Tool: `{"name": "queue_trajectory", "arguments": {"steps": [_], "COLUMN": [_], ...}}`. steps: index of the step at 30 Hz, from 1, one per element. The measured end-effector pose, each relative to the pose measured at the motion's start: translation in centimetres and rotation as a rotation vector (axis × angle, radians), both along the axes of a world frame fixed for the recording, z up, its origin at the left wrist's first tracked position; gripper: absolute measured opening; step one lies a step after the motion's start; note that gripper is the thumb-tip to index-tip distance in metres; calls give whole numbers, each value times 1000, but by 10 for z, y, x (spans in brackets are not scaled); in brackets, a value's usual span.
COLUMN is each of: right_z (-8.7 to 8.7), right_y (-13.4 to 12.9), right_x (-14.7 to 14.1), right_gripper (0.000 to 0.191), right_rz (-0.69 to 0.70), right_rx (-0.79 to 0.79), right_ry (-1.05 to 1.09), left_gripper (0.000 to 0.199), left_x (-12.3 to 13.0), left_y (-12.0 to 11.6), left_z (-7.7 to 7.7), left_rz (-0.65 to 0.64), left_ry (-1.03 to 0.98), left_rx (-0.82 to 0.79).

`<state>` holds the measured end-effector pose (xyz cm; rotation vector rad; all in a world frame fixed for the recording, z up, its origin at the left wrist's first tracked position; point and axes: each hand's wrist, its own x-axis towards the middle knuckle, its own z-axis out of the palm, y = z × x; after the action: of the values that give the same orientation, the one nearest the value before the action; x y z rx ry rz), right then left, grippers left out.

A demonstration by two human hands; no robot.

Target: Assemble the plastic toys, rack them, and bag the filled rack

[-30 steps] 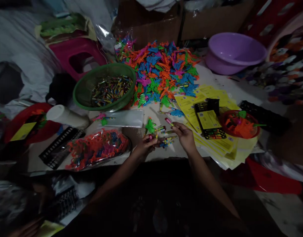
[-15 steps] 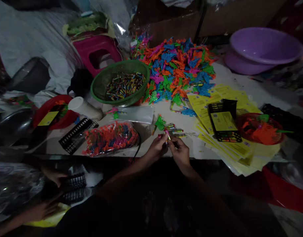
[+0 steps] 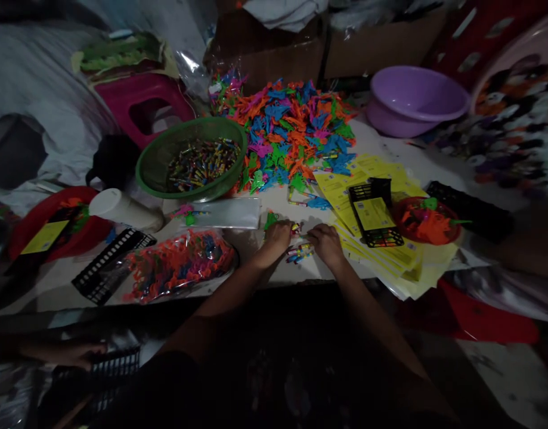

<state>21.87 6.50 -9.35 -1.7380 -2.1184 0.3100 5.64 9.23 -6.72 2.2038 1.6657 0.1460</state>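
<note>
At the table's near edge my left hand (image 3: 277, 238) is closed, with a small printed tube (image 3: 296, 227) at its fingertips. My right hand (image 3: 327, 243) is just to the right, fingers drawn together over the tabletop; whatever they pinch is too small and dark to make out. Below and between the hands, several short colourful printed tubes (image 3: 299, 255) lie side by side. A green plastic piece (image 3: 271, 220) sits just beyond my left hand, partly covered by it. Farther up, a blue plastic piece (image 3: 318, 203) lies with a tube attached.
A green basket (image 3: 144, 179) holds many tubes, beside a heap of coloured plastic pieces (image 3: 296, 131). Yellow printed cards (image 3: 403, 262) and a red bowl (image 3: 452, 235) are to the right. Left are a filled clear bag (image 3: 179, 262) and a white cup (image 3: 117, 208). Another person's hand (image 3: 72, 351) is lower left.
My hands have moved apart from around one tube and reached slightly farther over the table. Several tubes now show nearer the table edge between them. The head view has shifted to the right.
</note>
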Motion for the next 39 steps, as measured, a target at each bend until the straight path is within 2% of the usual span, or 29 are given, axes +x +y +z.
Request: {"name": "queue_trajectory", "arguments": {"steps": [5, 9, 14, 16, 19, 20, 22, 24, 25, 27, 29, 32, 35, 37, 39], "right_z": [5, 6, 7, 12, 24, 28, 35, 37, 37, 34, 26, 6, -13, -21, -25], "right_y": [4, 5, -3, -11, -22, -24, -27, -27, -28, -28, -27, -21, -14, -13, -13], "right_x": [4, 18, 34, 37, 30, 24, 9, -7, -14, -22, -22, -7, 13, 21, 25], "right_gripper": [17, 17, 18, 18, 18, 19, 22, 24, 24, 24, 25, 33, 34, 30, 27], "right_rz": [16, -19, -10, 20, 69, 85, 109, 130, 141, 180, 204, 146, 89, 74, 62], "right_rx": [-23, 18, 78, 59, -44, -89, -148, -151, -136, -89, -32, 57, 112, 118, 127], "right_ry": [11, 161, 349, 428, 561, 604, 680, 732, 746, 747, 710, 565, 356, 251, 180], "left_gripper": [27, 29, 34, 28, 19, 19, 25, 35, 40, 42, 40, 37, 29, 25, 25], "left_x": [-5, -14, -15, -15, -16, -17, -19, -21, -22, -25, -29, -40, -65, -90, -119], "left_y": [1, -12, -18, -17, -21, -24, -34, -46, -51, -61, -70, -86, -113, -136, -161], "left_z": [3, 4, 4, 7, 13, 15, 17, 17, 16, 15, 16, 19, 22, 24, 29], "left_rz": [-66, -120, -56, 58, 264, 285, 241, 221, 241, 303, 305, 242, 240, 319, 491], "left_ry": [41, 104, 31, -136, -513, -645, -900, -1135, -1230, -1319, -1345, -1313, -1196, -1081, -1020], "left_rx": [37, 61, 12, -55, -269, -373, -634, -878, -951, -978, -984, -1029, -1059, -1096, -1053]}}
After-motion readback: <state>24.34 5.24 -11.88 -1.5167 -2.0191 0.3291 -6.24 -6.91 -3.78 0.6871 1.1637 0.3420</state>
